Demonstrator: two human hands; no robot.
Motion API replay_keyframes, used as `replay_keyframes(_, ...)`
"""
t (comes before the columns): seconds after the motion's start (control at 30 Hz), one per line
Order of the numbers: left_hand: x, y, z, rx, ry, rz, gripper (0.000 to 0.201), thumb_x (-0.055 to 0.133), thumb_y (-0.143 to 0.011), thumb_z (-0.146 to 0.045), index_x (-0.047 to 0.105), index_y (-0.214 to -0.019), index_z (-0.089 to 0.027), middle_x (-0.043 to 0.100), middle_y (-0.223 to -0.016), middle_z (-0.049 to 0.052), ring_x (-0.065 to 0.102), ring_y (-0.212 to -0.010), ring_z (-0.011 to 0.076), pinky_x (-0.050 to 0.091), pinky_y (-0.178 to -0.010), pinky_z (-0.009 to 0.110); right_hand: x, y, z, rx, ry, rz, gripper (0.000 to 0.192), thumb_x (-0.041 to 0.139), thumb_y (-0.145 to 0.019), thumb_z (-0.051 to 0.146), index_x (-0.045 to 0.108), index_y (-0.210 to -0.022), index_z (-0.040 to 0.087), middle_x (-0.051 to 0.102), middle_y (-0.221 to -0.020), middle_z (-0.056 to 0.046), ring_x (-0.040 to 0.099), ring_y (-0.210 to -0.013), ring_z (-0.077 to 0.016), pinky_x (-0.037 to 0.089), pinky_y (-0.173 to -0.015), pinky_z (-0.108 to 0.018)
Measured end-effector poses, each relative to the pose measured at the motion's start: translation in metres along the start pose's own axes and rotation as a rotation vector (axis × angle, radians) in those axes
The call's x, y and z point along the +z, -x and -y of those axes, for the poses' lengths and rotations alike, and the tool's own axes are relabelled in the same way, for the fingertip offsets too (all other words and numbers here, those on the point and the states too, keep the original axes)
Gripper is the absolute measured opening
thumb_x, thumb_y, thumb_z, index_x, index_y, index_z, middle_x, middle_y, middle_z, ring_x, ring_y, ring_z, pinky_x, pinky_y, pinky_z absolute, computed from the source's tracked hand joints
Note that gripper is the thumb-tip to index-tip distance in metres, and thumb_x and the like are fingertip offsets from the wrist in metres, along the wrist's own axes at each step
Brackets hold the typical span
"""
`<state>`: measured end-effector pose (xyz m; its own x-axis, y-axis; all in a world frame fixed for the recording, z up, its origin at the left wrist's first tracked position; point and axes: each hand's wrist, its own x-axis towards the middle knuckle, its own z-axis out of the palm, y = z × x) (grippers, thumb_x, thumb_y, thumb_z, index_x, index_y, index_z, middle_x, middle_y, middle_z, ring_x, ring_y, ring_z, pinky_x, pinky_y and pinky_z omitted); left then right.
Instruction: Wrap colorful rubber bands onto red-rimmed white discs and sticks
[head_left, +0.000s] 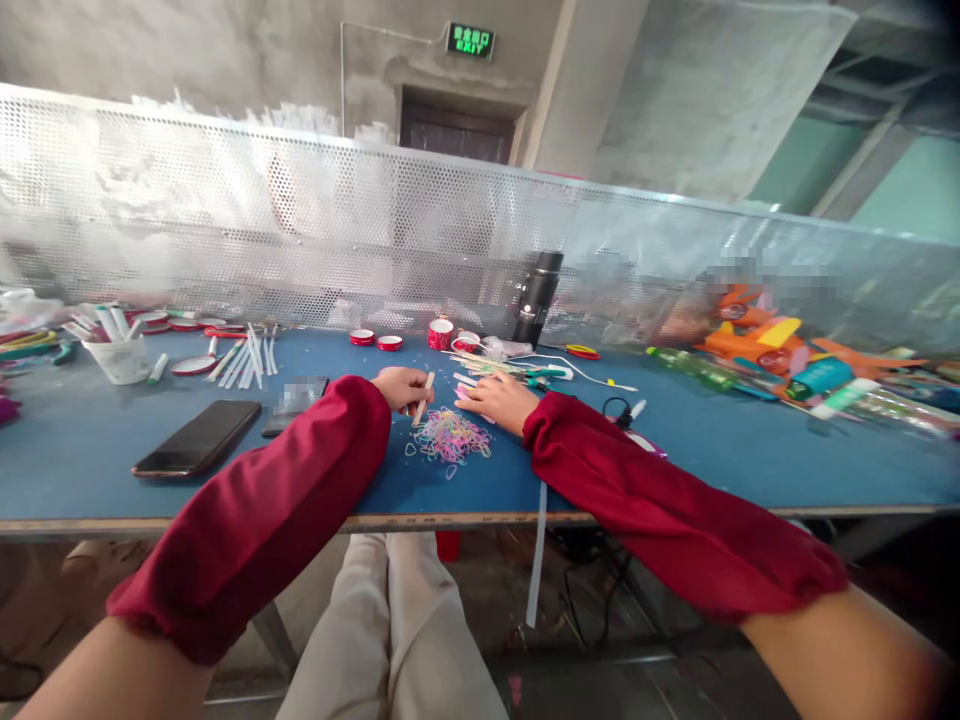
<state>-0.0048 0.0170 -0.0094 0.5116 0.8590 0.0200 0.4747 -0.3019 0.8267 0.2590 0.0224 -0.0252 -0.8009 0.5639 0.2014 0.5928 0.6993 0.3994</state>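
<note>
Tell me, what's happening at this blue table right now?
A person in red sleeves sits at the blue table. The left hand pinches a thin pale stick, tilted, just above a pile of small coloured rubber bands. The right hand rests beside that pile on something pink, too hidden to identify. A dark phone lies off to the left, and a black flask stands further back.
</note>
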Motion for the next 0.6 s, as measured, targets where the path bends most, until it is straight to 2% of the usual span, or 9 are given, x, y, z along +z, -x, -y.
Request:
replay_keyframes(0.1, 0.0, 0.0, 0.0, 0.014, 0.001, 0.0, 0.011, 0.062, -0.078, -0.026, 0.06, -0.078, -0.014, 0.065, -0.063, 0.0, 0.056, -0.048, 0.009, 0.036, -0.042, 0.017, -0.012, 0.003, -0.016, 0.006, -0.094, -0.049, 0.044, 0.046, -0.094, 0.011, 0.063, -0.129, 0.032, 0.071, -0.117, -0.004, 0.055, -0.106, -0.02, 0.031, -0.093, -0.037)
replay_keyframes(0.17, 0.001, 0.001, -0.001, 0.017, 0.023, -0.001, 0.011, 0.061, -0.079, -0.026, 0.06, -0.077, -0.014, 0.064, -0.061, 0.0, 0.056, -0.047, 0.0091, 0.035, -0.041, 0.018, -0.021, 0.005, -0.034, 0.08, -0.121, -0.094, 0.041, 0.048, -0.092, 0.011, 0.068, -0.123, 0.028, 0.072, -0.111, -0.006, 0.057, -0.102, -0.0203, 0.033, -0.091, -0.036)
replay_keyframes(0.27, 0.002, 0.002, -0.003, 0.008, 0.061, -0.011, 0.011, 0.062, -0.078, -0.025, 0.058, -0.076, -0.015, 0.061, -0.057, -0.002, 0.053, -0.044, 0.0094, 0.036, -0.042, 0.019, -0.024, 0.009, -0.062, 0.39, -0.145, -0.102, 0.024, 0.058, -0.084, 0.012, 0.077, -0.096, 0.021, 0.074, -0.097, -0.009, 0.058, -0.093, -0.0201, 0.036, -0.085, -0.034)
replay_keyframes(0.33, 0.002, 0.003, -0.004, 0.0, 0.075, -0.032, 0.011, 0.061, -0.079, -0.025, 0.058, -0.077, -0.015, 0.06, -0.056, -0.002, 0.052, -0.043, 0.009, 0.037, -0.042, 0.019, -0.018, 0.012, -0.074, 0.592, -0.184, -0.059, 0.013, 0.064, -0.078, 0.013, 0.074, -0.072, 0.018, 0.071, -0.078, -0.007, 0.058, -0.081, -0.0177, 0.038, -0.077, -0.031)
replay_keyframes(0.4, 0.002, 0.003, -0.004, -0.008, 0.082, -0.063, 0.009, 0.059, -0.081, -0.024, 0.058, -0.079, -0.015, 0.059, -0.056, -0.003, 0.05, -0.042, 0.0083, 0.035, -0.041, 0.019, -0.007, 0.013, -0.079, 0.714, -0.211, 0.004, 0.025, 0.067, -0.077, 0.018, 0.063, -0.052, 0.018, 0.061, -0.056, -0.003, 0.054, -0.066, -0.0146, 0.037, -0.069, -0.029)
replay_keyframes(0.5, 0.002, 0.002, -0.003, -0.003, 0.094, -0.1, 0.008, 0.055, -0.083, -0.022, 0.059, -0.082, -0.015, 0.057, -0.056, -0.004, 0.046, -0.04, 0.0078, 0.032, -0.04, 0.019, 0.009, 0.011, -0.076, 0.78, -0.245, 0.076, 0.037, 0.071, -0.075, 0.027, 0.054, -0.043, 0.02, 0.049, -0.044, 0.001, 0.046, -0.054, -0.0122, 0.033, -0.06, -0.029)
replay_keyframes(0.6, 0.002, 0.001, -0.001, 0.013, 0.104, -0.112, 0.009, 0.052, -0.085, -0.019, 0.06, -0.082, -0.016, 0.053, -0.054, -0.005, 0.042, -0.038, 0.0074, 0.031, -0.041, 0.02, 0.018, 0.006, -0.072, 0.81, -0.272, 0.096, 0.036, 0.077, -0.068, 0.026, 0.052, -0.042, 0.02, 0.047, -0.042, 0.001, 0.045, -0.052, -0.0124, 0.032, -0.058, -0.029)
